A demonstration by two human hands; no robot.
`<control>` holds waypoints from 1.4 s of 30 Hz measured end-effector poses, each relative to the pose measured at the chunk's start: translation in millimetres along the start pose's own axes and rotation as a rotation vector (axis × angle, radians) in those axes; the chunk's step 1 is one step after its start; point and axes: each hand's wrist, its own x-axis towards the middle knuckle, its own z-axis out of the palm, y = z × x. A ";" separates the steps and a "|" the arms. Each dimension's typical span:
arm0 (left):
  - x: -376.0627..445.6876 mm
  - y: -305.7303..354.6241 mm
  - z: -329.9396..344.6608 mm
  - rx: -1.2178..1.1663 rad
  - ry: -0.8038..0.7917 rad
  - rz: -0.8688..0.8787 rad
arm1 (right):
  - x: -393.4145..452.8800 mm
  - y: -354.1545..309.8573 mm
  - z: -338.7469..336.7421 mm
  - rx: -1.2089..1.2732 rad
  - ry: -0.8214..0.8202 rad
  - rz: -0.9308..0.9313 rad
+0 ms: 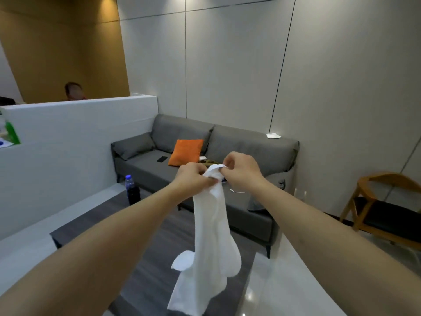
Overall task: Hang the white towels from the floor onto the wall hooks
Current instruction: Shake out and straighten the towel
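Holding one white towel (210, 226) up by its top edge, both hands work close together in front of the grey sofa (227, 156). The left hand (193, 176) has its fingers curled and bunched on the cloth just below the edge; the right hand (239, 167) pinches a corner of that edge between thumb and fingertips. The towel hangs limp and long between the forearms, its lower end folding near the floor, so it looks soft, light and floppy. It will probably droop wherever it is not held, and a grip at the top hem or corner seems best for hooking it. Counted: one towel, two hands. Beside the sofa's left end stands one dark bottle (132, 190); on its seat lie one orange cushion (185, 152) and one phone (162, 159); right of it, one wooden chair (385, 206). No wall hooks show.
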 end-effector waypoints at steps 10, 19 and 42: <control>58.1 46.1 3.4 -0.375 0.308 -0.259 | 47.7 69.0 24.0 0.423 -0.406 -0.146; 53.5 40.9 6.1 0.025 0.242 -0.147 | 103.2 42.7 0.2 0.486 -0.350 -0.293; 116.7 -192.4 -198.5 0.005 0.752 -0.522 | 306.2 -86.8 211.1 -0.190 -0.454 -0.487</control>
